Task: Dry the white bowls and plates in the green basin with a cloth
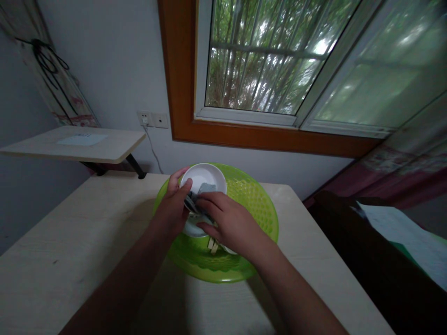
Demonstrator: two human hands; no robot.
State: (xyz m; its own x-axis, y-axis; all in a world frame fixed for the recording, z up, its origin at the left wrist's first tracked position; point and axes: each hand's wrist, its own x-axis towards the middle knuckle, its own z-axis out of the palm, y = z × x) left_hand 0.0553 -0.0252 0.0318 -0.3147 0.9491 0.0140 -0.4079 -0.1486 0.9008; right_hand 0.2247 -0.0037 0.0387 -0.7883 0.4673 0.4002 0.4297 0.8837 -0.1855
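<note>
My left hand [172, 209] grips the rim of a white dish [206, 173] on its left side, with the thumb on top. The dish is tilted toward me above a bright green plastic basin [223, 277]. My right hand [232, 221] has its fingers curled round a grey cloth [206, 187], which lies against the inside of the dish. Part of the cloth is bunched between both hands. Below them, another white dish [195, 229] is partly hidden by my fingers. Pale wooden pieces [212, 245], perhaps chopstick ends, lie in the basin under my right hand.
The basin stands on a light wooden table [104, 223] by the wall. A raised shelf [129, 139] with a paper [82, 139] is at the left. A cord runs down from the wall socket [145, 118]. A wood-framed window [258, 132] is ahead, and papers [405, 228] lie at the right.
</note>
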